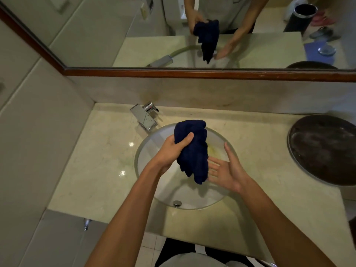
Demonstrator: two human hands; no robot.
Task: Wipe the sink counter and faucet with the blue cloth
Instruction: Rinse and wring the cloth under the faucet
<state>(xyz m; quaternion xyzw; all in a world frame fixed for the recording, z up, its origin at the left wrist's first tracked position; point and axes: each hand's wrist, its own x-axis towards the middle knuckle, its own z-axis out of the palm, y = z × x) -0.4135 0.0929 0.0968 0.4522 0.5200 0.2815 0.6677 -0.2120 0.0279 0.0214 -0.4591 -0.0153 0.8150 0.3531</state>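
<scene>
1. Here the cloth (192, 153), dark blue and bunched, hangs over the basin (154, 143), clear of the worktop (96, 160) and not touching it. Its lower end dangles toward the bowl.
2. Left hand (171, 151): fingers and thumb curled round the upper part of the cloth, thumb across the front. It carries the whole weight.
3. Right hand (225, 170): flat, fingers straight and spread, palm turned toward the hanging end, just beside it. It grips nothing; contact with the cloth cannot be told.
4. Judgement: holding over the basin suits wringing or gathering, so that drips fall into the bowl and not on the worktop. The flat right hand looks set to catch or fold the loose end into a pad.
5. Faucet (146, 116): chrome, at the back left edge of the basin, near the back left corner of the worktop. Neither hand touches it.
6. Basin contents: no standing water seen; a yellowish stain on the far inner wall; drain plug (177, 203) at the near side.
7. Dark round tray (323, 149) at the right edge of the worktop; nothing seen in it.
8. Mirror (192, 35) above the back edge shows the same hold on the cloth.
9. Judgement: wiping of worktop and faucet not yet under way.
</scene>
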